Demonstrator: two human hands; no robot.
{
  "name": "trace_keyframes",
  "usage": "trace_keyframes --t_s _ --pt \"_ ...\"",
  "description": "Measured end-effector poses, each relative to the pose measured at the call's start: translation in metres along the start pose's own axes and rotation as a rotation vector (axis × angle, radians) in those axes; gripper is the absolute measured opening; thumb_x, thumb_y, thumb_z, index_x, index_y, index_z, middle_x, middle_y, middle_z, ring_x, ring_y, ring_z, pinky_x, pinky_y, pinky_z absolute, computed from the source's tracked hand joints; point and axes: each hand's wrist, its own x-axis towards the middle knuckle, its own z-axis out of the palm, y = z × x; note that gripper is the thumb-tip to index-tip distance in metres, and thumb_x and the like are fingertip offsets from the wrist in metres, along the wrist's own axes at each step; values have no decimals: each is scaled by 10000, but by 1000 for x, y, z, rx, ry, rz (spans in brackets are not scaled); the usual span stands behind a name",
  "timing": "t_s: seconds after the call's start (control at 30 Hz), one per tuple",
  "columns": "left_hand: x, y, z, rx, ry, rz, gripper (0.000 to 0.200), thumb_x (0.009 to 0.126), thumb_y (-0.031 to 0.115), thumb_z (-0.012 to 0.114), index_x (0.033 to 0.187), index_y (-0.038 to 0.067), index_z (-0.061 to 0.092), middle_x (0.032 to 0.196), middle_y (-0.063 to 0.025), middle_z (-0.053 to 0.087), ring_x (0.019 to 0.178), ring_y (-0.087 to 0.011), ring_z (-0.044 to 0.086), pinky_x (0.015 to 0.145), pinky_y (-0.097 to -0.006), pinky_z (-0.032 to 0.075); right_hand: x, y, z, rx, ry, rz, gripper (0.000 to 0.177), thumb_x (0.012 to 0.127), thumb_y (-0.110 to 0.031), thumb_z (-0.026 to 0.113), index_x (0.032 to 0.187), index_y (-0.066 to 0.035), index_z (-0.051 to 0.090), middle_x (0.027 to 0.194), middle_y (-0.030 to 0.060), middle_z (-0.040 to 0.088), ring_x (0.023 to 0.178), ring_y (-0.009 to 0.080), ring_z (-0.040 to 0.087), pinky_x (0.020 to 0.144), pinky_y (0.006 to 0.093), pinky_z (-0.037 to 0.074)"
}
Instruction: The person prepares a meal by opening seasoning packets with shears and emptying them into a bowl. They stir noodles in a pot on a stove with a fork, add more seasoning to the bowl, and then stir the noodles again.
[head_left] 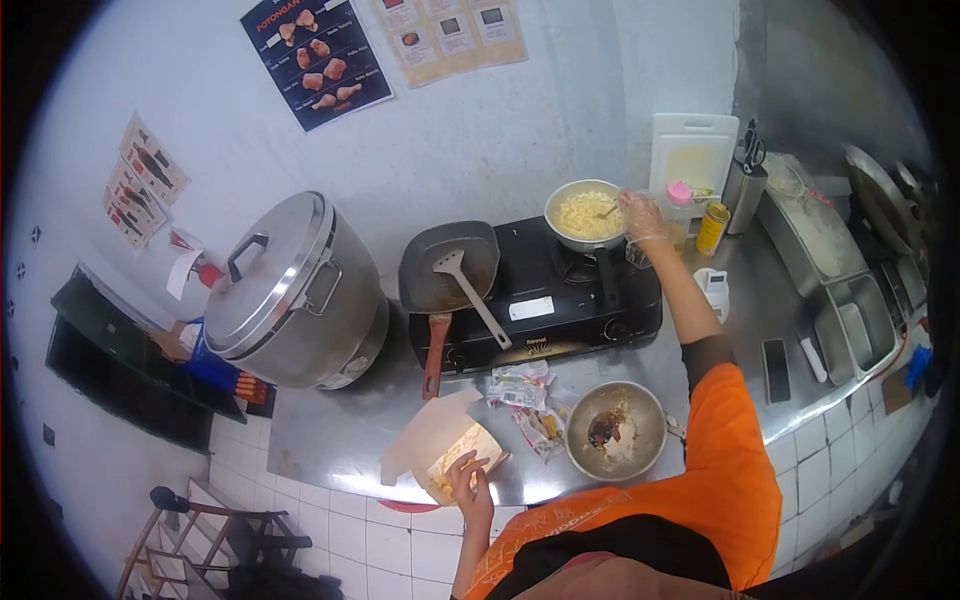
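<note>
My right hand (643, 216), in a clear plastic glove, is at the right rim of a metal bowl (590, 214) of pale yellow chopped food, its fingers closed round the end of a metal utensil. That bowl rests over the right burner of the black stove (545, 318). Low in the view, my left hand (470, 482) has its fingers on an opened paper box (462, 455) with yellow bits inside. Between my arms, another metal bowl (616, 430) holds white powder and dark sauce. Torn packets (528, 398) lie left of it.
A square grey pan (420, 262) with a slotted spatula (471, 297) sits on the left burner. A large steel pot (300, 290) stands left. Bottles, a white scale (712, 292), a phone (776, 371) and metal trays (852, 325) are on the right.
</note>
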Motion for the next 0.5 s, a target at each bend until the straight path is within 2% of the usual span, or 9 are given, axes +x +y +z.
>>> trace_keyframes --t_s 0.03,0.1,0.23,0.3,0.33,0.4,0.5 --pt "3 2 3 -28 -7 15 150 826 2 555 906 73 659 1108 -97 568 1100 -262 474 972 -369 330 0 4 -2 1 1 4 288 928 -277 424 1013 -68 602 906 201 625 882 387 595 761 481 462" --pt "8 9 6 -13 -15 40 150 823 -11 552 909 58 653 1090 -105 576 1089 -261 486 958 -357 348 8 11 -7 224 20 318 311 923 -287 419 1009 -62 617 938 211 629 896 372 602 790 465 460" --pt "11 16 15 -114 -38 43 154 838 -15 536 926 40 650 1061 -108 590 1054 -265 496 937 -355 362 -1 29 3 6 98 315 325 912 -299 427 971 -59 639 942 213 639 913 355 608 815 454 458" --pt "18 22 19 -150 -83 93 146 849 -13 531 927 34 645 1048 -113 597 1033 -256 513 906 -344 393 6 29 -4 410 38 535 341 910 -308 423 957 -61 652 948 215 640 943 356 604 848 443 453" --pt "22 21 24 -154 -84 92 146 849 -13 531 927 34 645 1048 -113 597 1033 -256 513 906 -344 393 11 38 1 405 39 534 341 910 -308 423 957 -61 652 948 215 640 943 356 604 848 443 453" --pt "25 16 29 -189 -75 96 144 851 -24 531 932 26 638 1030 -120 604 999 -248 539 879 -329 415 10 64 22 110 64 398 351 904 -320 427 994 -60 646 965 207 641 954 367 600 859 443 453" --pt "36 24 37 -237 -141 137 151 848 -33 531 946 19 634 1010 -118 611 981 -245 554 874 -321 417 13 50 19 50 44 422 363 907 -324 420 1000 -51 641 993 205 635 980 372 589 877 440 445"
